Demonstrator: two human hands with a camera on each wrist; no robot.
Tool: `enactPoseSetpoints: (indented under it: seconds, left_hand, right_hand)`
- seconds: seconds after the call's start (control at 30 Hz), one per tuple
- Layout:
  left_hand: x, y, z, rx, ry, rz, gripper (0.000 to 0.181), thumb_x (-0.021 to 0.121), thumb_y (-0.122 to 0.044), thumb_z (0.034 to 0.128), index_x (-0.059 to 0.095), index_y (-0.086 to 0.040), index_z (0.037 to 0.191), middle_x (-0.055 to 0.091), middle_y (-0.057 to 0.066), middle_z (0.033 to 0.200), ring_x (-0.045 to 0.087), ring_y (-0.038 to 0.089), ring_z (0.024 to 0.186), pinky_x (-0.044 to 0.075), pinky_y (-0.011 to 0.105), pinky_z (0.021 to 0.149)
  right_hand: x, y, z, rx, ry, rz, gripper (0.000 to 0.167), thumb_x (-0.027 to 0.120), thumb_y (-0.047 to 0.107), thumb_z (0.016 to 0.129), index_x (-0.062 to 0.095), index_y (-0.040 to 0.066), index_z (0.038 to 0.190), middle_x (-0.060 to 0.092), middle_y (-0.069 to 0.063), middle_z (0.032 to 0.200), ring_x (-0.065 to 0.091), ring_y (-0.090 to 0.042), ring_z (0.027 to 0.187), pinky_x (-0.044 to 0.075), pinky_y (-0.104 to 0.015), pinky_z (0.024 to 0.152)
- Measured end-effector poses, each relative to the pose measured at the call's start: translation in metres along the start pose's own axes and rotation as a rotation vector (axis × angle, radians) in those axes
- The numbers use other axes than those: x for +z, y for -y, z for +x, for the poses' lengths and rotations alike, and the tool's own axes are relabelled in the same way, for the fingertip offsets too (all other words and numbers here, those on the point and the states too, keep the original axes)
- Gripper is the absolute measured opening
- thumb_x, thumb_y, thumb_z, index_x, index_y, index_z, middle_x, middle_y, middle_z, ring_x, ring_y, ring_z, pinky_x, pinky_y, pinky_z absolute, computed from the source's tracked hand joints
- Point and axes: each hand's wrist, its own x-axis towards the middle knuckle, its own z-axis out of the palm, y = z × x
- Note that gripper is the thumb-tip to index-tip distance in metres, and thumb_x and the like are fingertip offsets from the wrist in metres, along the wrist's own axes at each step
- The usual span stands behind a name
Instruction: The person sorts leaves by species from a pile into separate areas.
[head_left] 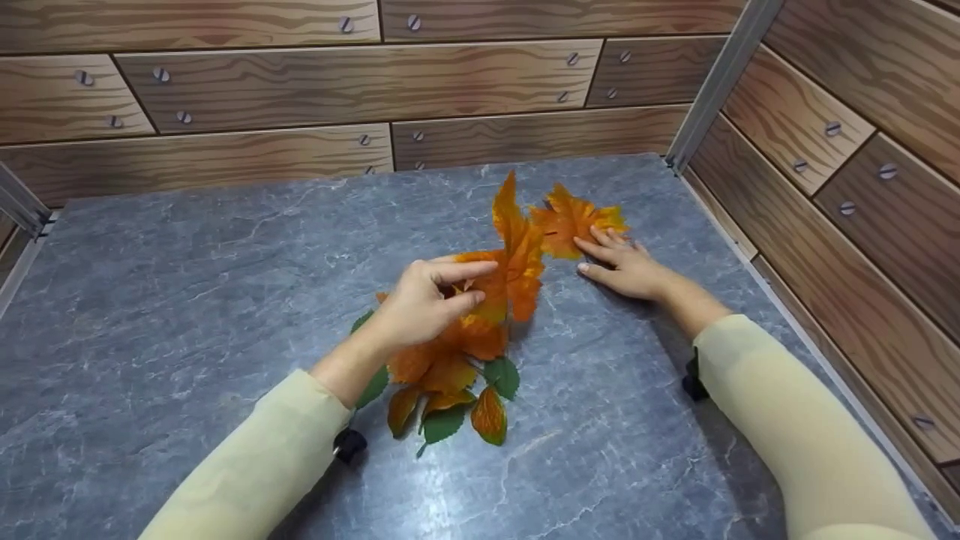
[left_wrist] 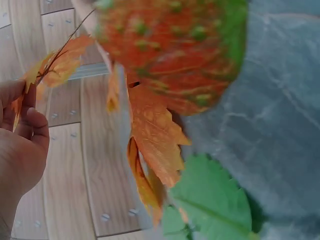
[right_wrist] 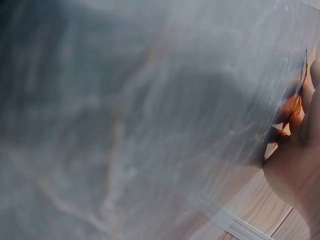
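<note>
1. Left hand [head_left: 420,304]: pinches the upright orange leaf [head_left: 517,259] at its edge, thumb and fingers curled on it (confirmed in the left wrist view, where a thin dark stem also shows).
2. Right hand [head_left: 628,268]: fingers spread, tips touching the flat orange leaf [head_left: 559,223]; well apart from the left hand.
3. Location of leaves: the upright leaf stands near the middle of the grey marbled tabletop [head_left: 225,300]; the flat leaf lies just beyond it, to the right.
4. Below the left hand: lower orange leaves [head_left: 439,364], overlapping (their joins are hidden), with green leaves [head_left: 502,377] at their edges and a mottled red-green leaf [head_left: 489,416] nearer the person.
5. Person: pale sleeves [head_left: 255,454] on both arms, a black device [head_left: 350,445] at the left wrist.
6. Surroundings: plank-patterned walls [head_left: 360,82] and a metal corner post [head_left: 716,82].
</note>
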Motion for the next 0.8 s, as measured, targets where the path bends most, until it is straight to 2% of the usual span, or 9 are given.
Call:
enactPoseSetpoints:
  seconds: [0.2,0.4,0.5,0.7,0.8]
  left_hand:
    - [-0.001,0.005,0.015,-0.039,-0.059,-0.052,0.040,0.072,-0.006,0.1025,0.071,-0.016,0.141,0.070,0.005,0.106,0.047,0.016,0.068,0.041,0.026,0.060]
    - [-0.006,0.005,0.039,-0.069,-0.109,-0.150,0.040,0.070,-0.006,0.1033,0.070,-0.017,0.142,0.073,0.003,0.129,0.050,0.014,0.071,0.043,0.025,0.062]
    - [-0.007,0.008,0.052,-0.096,-0.139,-0.201,0.040,0.070,-0.005,0.1035,0.070,-0.016,0.142,0.069,0.001,0.140,0.056,0.014,0.081,0.047,0.024,0.067]
    - [-0.007,0.019,0.075,-0.187,-0.190,-0.340,0.045,0.069,-0.003,0.1031,0.068,-0.017,0.145,0.063,-0.001,0.149,0.067,0.019,0.105,0.058,0.029,0.088]
    - [-0.004,0.026,0.084,-0.231,-0.206,-0.377,0.046,0.069,-0.002,0.1032,0.066,-0.017,0.147,0.059,0.000,0.153,0.069,0.021,0.111,0.058,0.029,0.088]
  right_hand:
    - [0.001,-0.002,0.001,0.009,0.005,-0.003,0.073,0.039,0.063,0.110,0.024,0.026,0.171,0.003,-0.012,0.178,-0.006,-0.040,0.162,-0.008,-0.070,0.123]
    - [0.002,-0.004,0.000,-0.001,-0.013,-0.011,0.072,0.040,0.061,0.111,0.026,0.024,0.171,0.006,-0.014,0.178,-0.003,-0.042,0.162,-0.008,-0.070,0.123]
    - [0.003,-0.006,0.000,0.002,-0.013,-0.017,0.071,0.039,0.062,0.111,0.026,0.025,0.171,0.006,-0.013,0.178,-0.003,-0.041,0.162,-0.008,-0.070,0.123]
    - [0.003,-0.005,0.000,-0.005,-0.014,-0.013,0.071,0.039,0.062,0.111,0.026,0.025,0.171,0.005,-0.013,0.178,-0.003,-0.042,0.162,-0.009,-0.071,0.123]
    - [0.002,-0.004,0.000,-0.002,-0.012,-0.010,0.071,0.039,0.062,0.111,0.026,0.026,0.171,0.005,-0.012,0.178,-0.004,-0.040,0.162,-0.009,-0.069,0.123]
